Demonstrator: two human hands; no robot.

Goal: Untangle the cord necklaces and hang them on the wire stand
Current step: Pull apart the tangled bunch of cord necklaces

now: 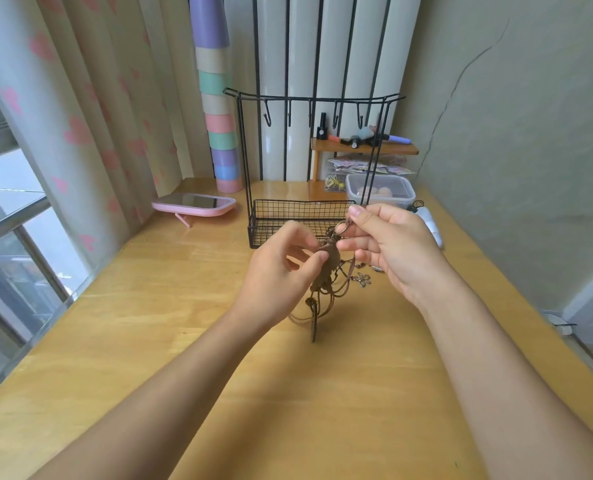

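A tangle of brown cord necklaces (329,271) with metal pendants hangs between my hands above the wooden table (149,306). My right hand (392,251) pinches a ring pendant at the top of the tangle. My left hand (281,268) pinches a dark leaf-shaped pendant just below it. A small metal flower pendant (362,279) dangles to the right, and loose cord loops trail down to the table. The black wire stand (314,98) with several bare hooks and a mesh basket (288,211) stands right behind my hands.
A pink mirror (194,204) lies at the back left by the curtain. A clear lidded box (380,192) and a small wooden shelf (364,147) with cosmetics stand at the back right. A white object (430,223) lies beside my right hand. A stack of pastel rolls (220,133) rises behind.
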